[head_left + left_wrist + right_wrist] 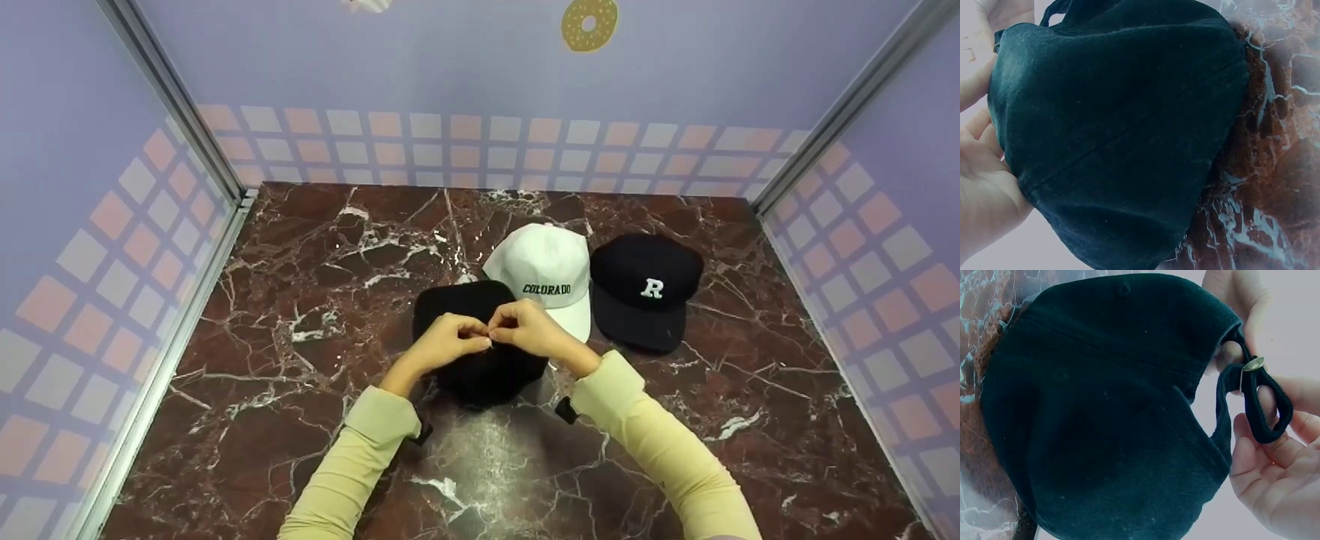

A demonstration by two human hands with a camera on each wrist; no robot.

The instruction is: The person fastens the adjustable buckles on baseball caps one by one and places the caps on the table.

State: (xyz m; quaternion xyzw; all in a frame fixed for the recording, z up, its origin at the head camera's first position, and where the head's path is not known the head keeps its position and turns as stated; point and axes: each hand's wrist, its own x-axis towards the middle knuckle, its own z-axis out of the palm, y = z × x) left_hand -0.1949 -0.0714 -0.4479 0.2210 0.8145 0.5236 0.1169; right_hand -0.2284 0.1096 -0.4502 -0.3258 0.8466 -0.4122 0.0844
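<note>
A black baseball cap (487,379) is held up over the marble-patterned table, its back strap facing the hands. At the strap's metal buckle (1253,364), my left hand (444,341) pinches the cap; its thumb shows in the rear opening in the right wrist view. My right hand (529,328) grips the loose strap loop (1266,436), with a fingertip inside the loop. Both hands meet close together in the head view. From the left wrist side, only the cap's crown (1117,124) shows, and it hides the buckle.
Just beyond the held cap lies a white cap (547,259) lettered COLORADO, partly covered by it and my right hand. A dark cap (645,270) with a white R sits to its right. Purple panels (465,75) enclose the table (300,420) at the back and both sides.
</note>
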